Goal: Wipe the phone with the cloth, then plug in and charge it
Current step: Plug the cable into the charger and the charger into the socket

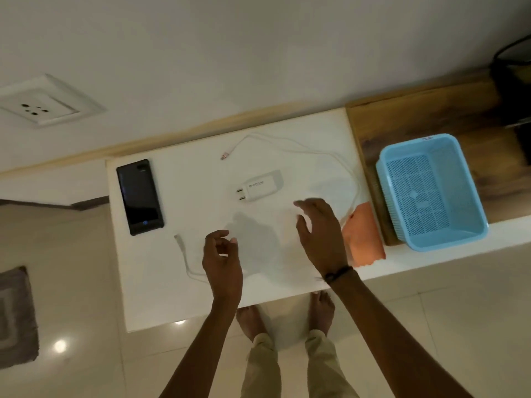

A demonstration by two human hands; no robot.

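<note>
Hovering empty hands (222, 261), glossy rectangular phone (140, 196)

Black phone (140, 196) far left; orange cloth (362, 237) right

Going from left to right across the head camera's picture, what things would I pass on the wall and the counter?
Wall socket → phone → white charger plug → orange cloth → blue basket. The white cable loops across the middle, so it has no single place in the order.
</note>
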